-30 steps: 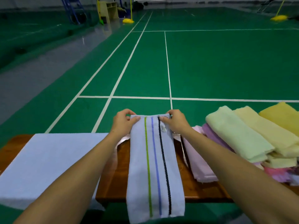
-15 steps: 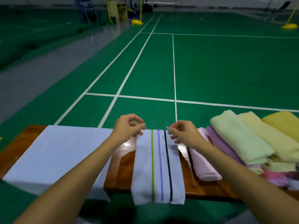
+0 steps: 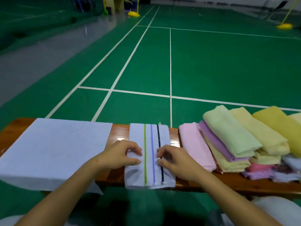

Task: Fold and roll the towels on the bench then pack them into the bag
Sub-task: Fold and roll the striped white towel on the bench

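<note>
A narrow folded pale blue towel with green, blue and black stripes [image 3: 149,133] lies across the wooden bench [image 3: 120,130], its near end hanging slightly over the front edge. My left hand [image 3: 121,154] pinches the towel's left side about halfway along. My right hand [image 3: 175,159] pinches its right side by the black stripe. The fingers of both hands are curled into the cloth. No bag is in view.
A large flat pale blue towel [image 3: 53,149] covers the bench's left part. To the right lie a folded pink towel [image 3: 195,144] and a pile of folded green [image 3: 231,131], yellow [image 3: 267,136] and purple [image 3: 211,139] towels. Green court floor lies beyond.
Both hands have let go of the towel's far end and come back toward me to its middle. The towel now lies mostly on the bench, with less hanging over the front.
</note>
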{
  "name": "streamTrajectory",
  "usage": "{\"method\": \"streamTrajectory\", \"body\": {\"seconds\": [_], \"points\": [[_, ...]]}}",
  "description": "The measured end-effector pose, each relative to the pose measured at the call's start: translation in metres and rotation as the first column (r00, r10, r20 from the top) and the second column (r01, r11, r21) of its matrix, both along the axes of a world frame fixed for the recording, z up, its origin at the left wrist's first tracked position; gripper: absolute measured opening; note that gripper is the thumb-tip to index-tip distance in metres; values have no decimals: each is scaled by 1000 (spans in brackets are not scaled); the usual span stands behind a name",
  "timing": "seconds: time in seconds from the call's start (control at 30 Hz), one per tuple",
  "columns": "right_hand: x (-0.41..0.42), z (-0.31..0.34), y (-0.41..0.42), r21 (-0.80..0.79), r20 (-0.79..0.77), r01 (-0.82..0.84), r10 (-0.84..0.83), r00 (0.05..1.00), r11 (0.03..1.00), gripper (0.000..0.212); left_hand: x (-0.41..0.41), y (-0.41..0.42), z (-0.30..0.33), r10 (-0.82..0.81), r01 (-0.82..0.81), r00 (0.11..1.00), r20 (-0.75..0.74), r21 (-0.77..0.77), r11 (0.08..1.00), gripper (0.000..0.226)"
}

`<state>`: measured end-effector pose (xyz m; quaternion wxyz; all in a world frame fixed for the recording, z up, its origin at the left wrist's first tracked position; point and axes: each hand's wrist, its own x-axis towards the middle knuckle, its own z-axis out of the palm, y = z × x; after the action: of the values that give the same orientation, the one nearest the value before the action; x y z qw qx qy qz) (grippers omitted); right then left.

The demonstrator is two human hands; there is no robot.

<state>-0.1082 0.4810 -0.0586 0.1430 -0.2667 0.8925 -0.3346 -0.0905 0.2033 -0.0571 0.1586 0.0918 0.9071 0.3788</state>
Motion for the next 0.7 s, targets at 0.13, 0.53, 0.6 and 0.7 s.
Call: {"method": "streamTrajectory", "body": {"seconds": [0.13, 0.53, 0.6, 0.7], "points": [[-12, 2, 0, 144, -68, -116, 127, 990, 983, 19, -5, -3, 8, -105, 108, 994, 34, -130, 986, 19], [-17, 13, 13, 466, -105, -233, 315, 943, 853, 41, 3, 2, 13, -326, 311, 944, 41, -432, 846, 43], [-18, 12, 11, 479, -147, -218, 322, 935, 850, 40, 1, 5, 13, -336, 310, 941, 30, -471, 826, 38], [-20, 7, 8, 476, -212, -188, 320, 923, 859, 37, 0, 8, 13, -344, 274, 938, -44, -517, 811, 23]]}}
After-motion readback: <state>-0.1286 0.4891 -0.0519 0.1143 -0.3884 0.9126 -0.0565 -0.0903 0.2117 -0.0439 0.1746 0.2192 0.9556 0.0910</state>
